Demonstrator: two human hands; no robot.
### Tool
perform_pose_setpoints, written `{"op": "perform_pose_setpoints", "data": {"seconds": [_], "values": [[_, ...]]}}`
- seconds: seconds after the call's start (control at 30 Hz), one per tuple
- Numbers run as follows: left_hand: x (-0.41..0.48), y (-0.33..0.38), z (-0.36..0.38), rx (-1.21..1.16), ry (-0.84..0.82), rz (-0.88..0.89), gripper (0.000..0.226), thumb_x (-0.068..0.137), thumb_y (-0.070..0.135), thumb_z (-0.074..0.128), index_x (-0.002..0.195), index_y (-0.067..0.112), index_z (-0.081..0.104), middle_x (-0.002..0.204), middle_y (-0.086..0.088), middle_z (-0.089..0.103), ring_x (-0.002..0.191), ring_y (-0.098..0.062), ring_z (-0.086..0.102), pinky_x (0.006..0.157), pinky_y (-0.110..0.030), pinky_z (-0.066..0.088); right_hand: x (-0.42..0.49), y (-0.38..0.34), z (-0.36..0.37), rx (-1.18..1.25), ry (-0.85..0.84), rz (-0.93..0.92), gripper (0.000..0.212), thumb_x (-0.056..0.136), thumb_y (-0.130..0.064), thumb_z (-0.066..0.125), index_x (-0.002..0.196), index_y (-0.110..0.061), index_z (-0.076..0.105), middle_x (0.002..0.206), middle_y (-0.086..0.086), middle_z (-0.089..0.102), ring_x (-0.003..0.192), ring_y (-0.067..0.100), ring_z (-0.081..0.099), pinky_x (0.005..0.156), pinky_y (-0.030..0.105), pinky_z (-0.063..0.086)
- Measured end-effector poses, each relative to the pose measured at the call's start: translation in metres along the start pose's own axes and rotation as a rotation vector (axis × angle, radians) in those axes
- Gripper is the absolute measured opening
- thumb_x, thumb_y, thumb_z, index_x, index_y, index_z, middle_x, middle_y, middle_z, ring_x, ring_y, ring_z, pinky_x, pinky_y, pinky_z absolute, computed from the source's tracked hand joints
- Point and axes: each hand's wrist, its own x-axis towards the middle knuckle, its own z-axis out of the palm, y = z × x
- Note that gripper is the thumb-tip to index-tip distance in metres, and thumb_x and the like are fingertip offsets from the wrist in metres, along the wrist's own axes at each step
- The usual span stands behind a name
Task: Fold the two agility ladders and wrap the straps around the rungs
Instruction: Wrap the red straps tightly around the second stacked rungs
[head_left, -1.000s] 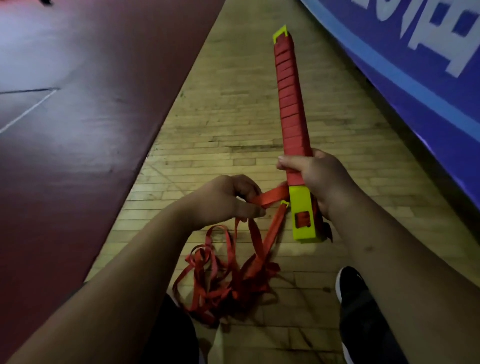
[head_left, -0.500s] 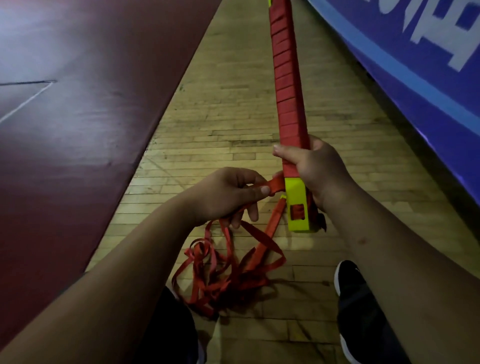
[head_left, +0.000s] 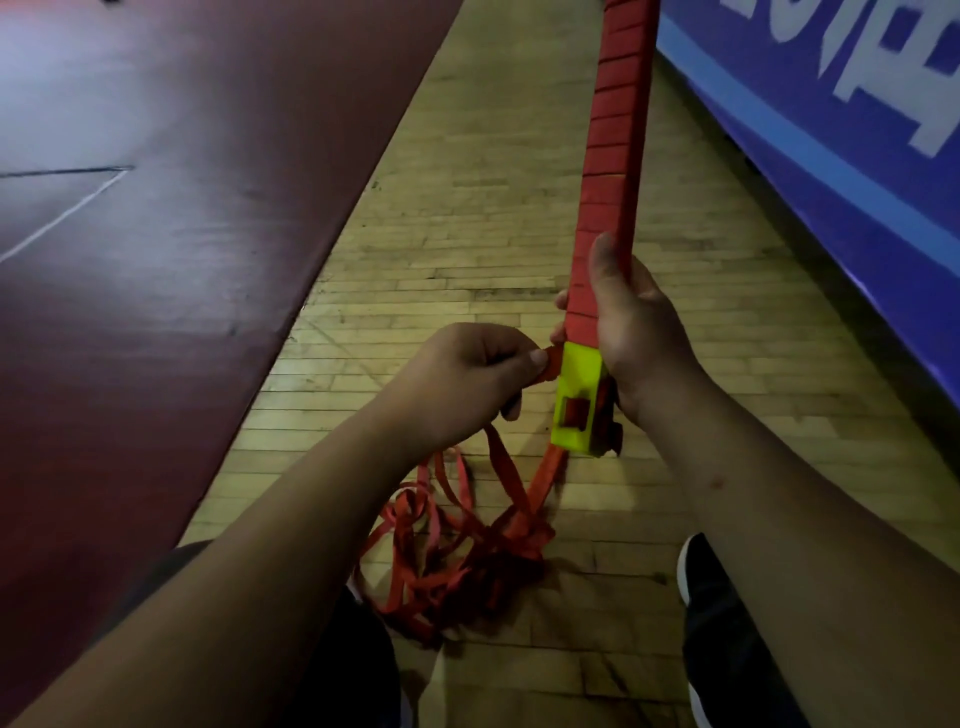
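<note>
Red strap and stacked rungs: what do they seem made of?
The red strap looks like matte woven webbing: it lies in limp, twisted loops. The stacked rungs seem rigid matte plastic, with a yellow end piece: flat, straight, hard-edged.

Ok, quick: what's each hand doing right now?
Left hand: closed, pinching the red strap beside the yellow end piece.
Right hand: closed around the bundle of red rungs.

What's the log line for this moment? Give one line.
left hand: pinches strap by rungs | right hand: grips rungs | slack: heaped on floor
</note>
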Motion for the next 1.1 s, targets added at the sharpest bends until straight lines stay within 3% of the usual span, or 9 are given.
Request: {"op": "perform_pose_setpoints", "data": {"seconds": [0.13,0.3,0.43,0.53,0.67,0.83,0.97,1.03,1.1], "values": [[-0.003,0.004,0.004,0.06,0.095,0.036,0.028,0.109,0.035,0.063,0.092,0.021,0.079,0.062,0.001,0.066,0.052,-0.005,0.056,0.052,-0.022,0.044,0.002,0.002,0.003,0.035,-0.027,0.001,0.063,0.106,-0.076,0.032,0.137,-0.03,0.062,0.093,0.0,0.079,0.08,0.021,0.079,0.076,0.042,0.064],[-0.007,0.009,0.007,0.183,0.102,0.035,0.037,0.11,0.044,0.06,0.083,0.023,0.074,0.063,0.002,0.07,0.052,-0.01,0.064,0.049,-0.025,0.05,0.005,0.003,0.004,0.173,-0.075,-0.022,0.046,0.111,-0.057,0.048,0.147,-0.029,0.058,0.097,0.005,0.076,0.089,0.026,0.078,0.079,0.047,0.063],[-0.006,0.008,0.014,0.322,0.149,0.081,0.038,0.108,0.047,0.061,0.082,0.021,0.071,0.062,0.0,0.065,0.053,-0.016,0.061,0.054,-0.043,0.055,0.006,0.001,0.002,0.281,-0.149,-0.052,0.045,0.112,-0.034,0.058,0.157,-0.034,0.05,0.116,0.009,0.072,0.105,0.03,0.079,0.088,0.045,0.064],[-0.009,0.014,0.021,0.432,0.136,0.022,0.039,0.098,0.064,0.066,0.087,0.027,0.069,0.068,0.004,0.066,0.059,-0.012,0.062,0.055,-0.039,0.053,0.006,0.003,0.002,0.331,-0.177,-0.018,0.049,0.109,-0.028,0.065,0.156,-0.035,0.052,0.129,0.013,0.07,0.109,0.032,0.078,0.089,0.045,0.062],[-0.006,0.014,0.032,0.589,0.222,-0.046,0.043,0.089,0.073,0.07,0.085,0.031,0.063,0.074,0.008,0.065,0.069,-0.011,0.062,0.061,-0.037,0.055,0.008,0.006,0.005,0.378,-0.192,0.049,0.05,0.105,-0.017,0.069,0.152,-0.027,0.055,0.121,0.008,0.07,0.111,0.027,0.077,0.092,0.048,0.064],[-0.002,0.004,0.031,0.2,0.166,-0.085,0.029,0.088,0.05,0.086,0.08,0.028,0.07,0.069,0.008,0.071,0.059,-0.006,0.064,0.055,-0.029,0.048,0.01,-0.003,-0.005,0.352,-0.228,0.072,0.034,0.101,-0.006,0.071,0.133,-0.012,0.062,0.112,0.008,0.067,0.107,0.028,0.074,0.098,0.051,0.063],[-0.006,-0.002,0.02,-0.084,-0.033,-0.013,0.022,0.087,0.03,0.092,0.087,0.012,0.079,0.078,-0.003,0.076,0.068,-0.01,0.067,0.064,-0.03,0.055,0.008,-0.011,-0.011,0.403,-0.221,0.073,0.038,0.101,-0.031,0.073,0.132,-0.015,0.058,0.118,0.01,0.063,0.104,0.027,0.076,0.089,0.05,0.064],[-0.009,-0.005,0.02,-0.09,-0.158,0.027,0.018,0.088,0.026,0.091,0.087,0.013,0.079,0.075,0.006,0.071,0.069,-0.005,0.065,0.064,-0.023,0.051,0.006,-0.015,-0.014,0.476,-0.256,0.118,0.05,0.104,-0.055,0.063,0.131,-0.014,0.059,0.109,0.007,0.064,0.094,0.024,0.076,0.08,0.045,0.063],[-0.012,-0.008,0.023,-0.092,-0.258,0.046,0.016,0.088,0.024,0.091,0.086,0.016,0.077,0.073,0.012,0.067,0.069,-0.003,0.062,0.065,-0.021,0.048,0.003,-0.018,-0.015,0.514,-0.297,0.144,0.058,0.106,-0.063,0.052,0.135,-0.013,0.06,0.101,0.004,0.068,0.08,0.018,0.07,0.069,0.036,0.059]]}}
